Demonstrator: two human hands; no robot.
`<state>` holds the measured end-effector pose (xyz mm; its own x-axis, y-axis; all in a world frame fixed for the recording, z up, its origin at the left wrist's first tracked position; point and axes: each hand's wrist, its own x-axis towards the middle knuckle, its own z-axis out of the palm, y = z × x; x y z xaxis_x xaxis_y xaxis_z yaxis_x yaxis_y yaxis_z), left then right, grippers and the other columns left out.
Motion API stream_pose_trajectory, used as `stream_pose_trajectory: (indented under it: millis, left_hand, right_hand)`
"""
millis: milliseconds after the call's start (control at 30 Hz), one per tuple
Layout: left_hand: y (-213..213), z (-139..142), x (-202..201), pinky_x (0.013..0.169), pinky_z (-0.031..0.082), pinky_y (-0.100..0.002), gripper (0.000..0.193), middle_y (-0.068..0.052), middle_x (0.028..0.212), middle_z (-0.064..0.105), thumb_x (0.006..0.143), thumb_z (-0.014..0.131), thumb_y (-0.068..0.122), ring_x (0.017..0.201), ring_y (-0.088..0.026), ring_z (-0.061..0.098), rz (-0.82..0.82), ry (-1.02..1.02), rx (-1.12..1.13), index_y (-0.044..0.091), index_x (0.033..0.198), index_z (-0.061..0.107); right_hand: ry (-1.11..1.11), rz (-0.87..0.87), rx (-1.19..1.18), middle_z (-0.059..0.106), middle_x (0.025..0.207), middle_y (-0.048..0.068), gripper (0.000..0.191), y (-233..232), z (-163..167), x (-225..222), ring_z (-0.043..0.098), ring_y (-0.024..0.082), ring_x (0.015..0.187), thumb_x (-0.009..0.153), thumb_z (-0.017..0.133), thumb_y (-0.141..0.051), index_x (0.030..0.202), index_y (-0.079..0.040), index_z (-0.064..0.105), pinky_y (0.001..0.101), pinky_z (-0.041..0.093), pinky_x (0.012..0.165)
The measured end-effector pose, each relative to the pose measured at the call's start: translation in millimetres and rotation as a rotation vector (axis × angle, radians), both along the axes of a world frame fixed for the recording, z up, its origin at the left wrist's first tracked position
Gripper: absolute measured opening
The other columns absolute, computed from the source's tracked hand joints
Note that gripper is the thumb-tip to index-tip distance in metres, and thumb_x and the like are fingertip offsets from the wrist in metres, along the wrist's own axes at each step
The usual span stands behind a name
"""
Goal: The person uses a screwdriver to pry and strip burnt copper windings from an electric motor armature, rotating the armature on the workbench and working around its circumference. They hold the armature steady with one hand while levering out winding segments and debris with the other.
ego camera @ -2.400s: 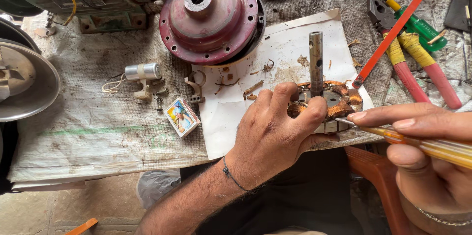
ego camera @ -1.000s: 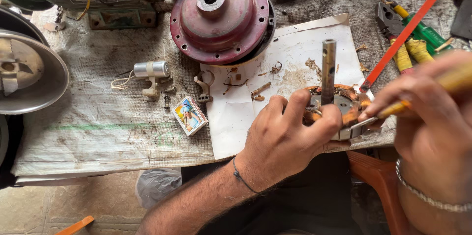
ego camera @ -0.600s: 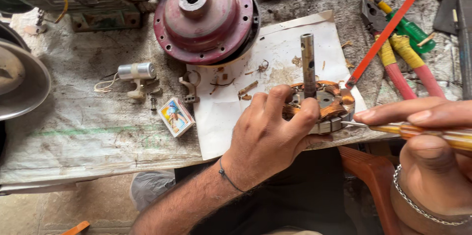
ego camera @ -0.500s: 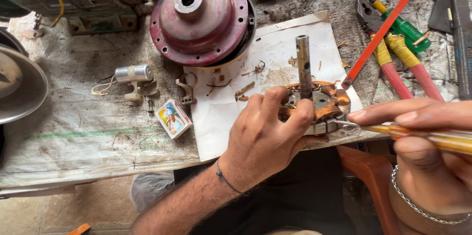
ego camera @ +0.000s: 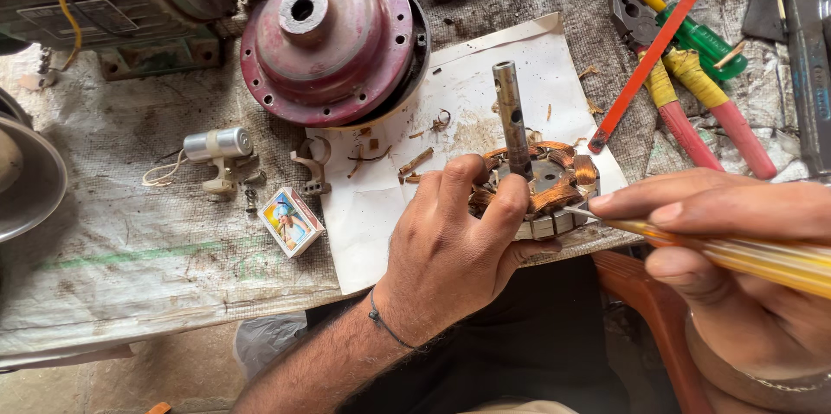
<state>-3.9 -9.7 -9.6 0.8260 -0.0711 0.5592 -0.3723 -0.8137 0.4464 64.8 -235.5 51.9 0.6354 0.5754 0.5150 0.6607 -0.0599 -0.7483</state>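
gripping the copper-wound stator [ego camera: 545, 189] on the white paper [ego camera: 381, 206], left hand [ego camera: 450, 249] clamped round it, shaft upright; right hand [ego camera: 736, 275] pinching a yellow screwdriver [ego camera: 736, 254], tip poking in from stator's right.

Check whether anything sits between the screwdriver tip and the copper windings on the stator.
Nothing visible does. The right hand holds the yellow screwdriver with its tip at the stator edge. The left hand grips the stator from the other side, fingers clear of the tip.

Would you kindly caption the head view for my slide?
Left hand steadies a copper-wound stator while right hand probes it with a yellow-handled screwdriver.
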Motion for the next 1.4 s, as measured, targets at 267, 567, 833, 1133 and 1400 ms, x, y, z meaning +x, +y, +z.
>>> stream_pose_trajectory:
  millis: [267, 567, 833, 1133, 1400]
  left_hand:
    - [0.1, 1.6, -1.0, 0.075, 0.051, -0.045, 0.06, -0.016, 0.119, 0.051, 0.089, 0.081, 0.044, 0.093, -0.032, 0.058, 0.012, 0.011, -0.007, 0.011, 0.131, 0.053]
    - [-0.7, 2.6, 0.4, 0.074, 0.051, -0.046, 0.059, -0.017, 0.119, 0.051, 0.09, 0.081, 0.041, 0.093, -0.032, 0.058, 0.023, 0.012, -0.016, 0.011, 0.131, 0.052]
    - [-1.8, 4.2, 0.7, 0.074, 0.05, -0.046, 0.057, -0.016, 0.118, 0.052, 0.09, 0.08, 0.04, 0.092, -0.033, 0.058, 0.026, 0.007, -0.018, 0.012, 0.131, 0.052]
    - [-2.7, 5.3, 1.4, 0.073, 0.049, -0.046, 0.057, -0.017, 0.117, 0.051, 0.091, 0.08, 0.041, 0.091, -0.033, 0.057, 0.016, 0.006, -0.035, 0.01, 0.131, 0.052]
    - [-4.9, 5.2, 2.4, 0.072, 0.048, -0.046, 0.058, -0.016, 0.116, 0.049, 0.09, 0.08, 0.039, 0.09, -0.033, 0.056, 0.024, 0.007, -0.045, 0.011, 0.132, 0.053]
  right_hand:
    - [-0.083, -0.032, 0.004, 0.071, 0.092, 0.015, 0.021, 5.4, -3.3, 0.9, 0.08, 0.033, 0.098, 0.098, 0.067, -0.009, 0.114, -0.001, 0.056, 0.0356, 0.068, 0.085]
    - [-0.136, 0.051, -0.141, 0.072, 0.105, 0.024, 0.029, 8.9, 14.6, 5.5, 0.077, 0.03, 0.104, 0.094, 0.068, -0.009, 0.116, -0.004, 0.051, 0.0358, 0.066, 0.088]
    - [0.029, 0.015, -0.112, 0.072, 0.11, 0.025, 0.029, -0.5, 12.6, 5.0, 0.078, 0.028, 0.104, 0.095, 0.063, -0.006, 0.12, -0.004, 0.048, 0.0368, 0.064, 0.095]
    - [-0.075, -0.033, -0.141, 0.071, 0.11, 0.026, 0.03, -3.2, 1.5, -1.0, 0.078, 0.03, 0.104, 0.095, 0.066, -0.008, 0.119, -0.003, 0.05, 0.0346, 0.065, 0.089]
    - [-0.164, 0.004, -0.165, 0.071, 0.111, 0.025, 0.03, -8.6, -0.2, 3.7, 0.078, 0.028, 0.102, 0.098, 0.067, -0.012, 0.122, -0.006, 0.051, 0.0338, 0.065, 0.09]
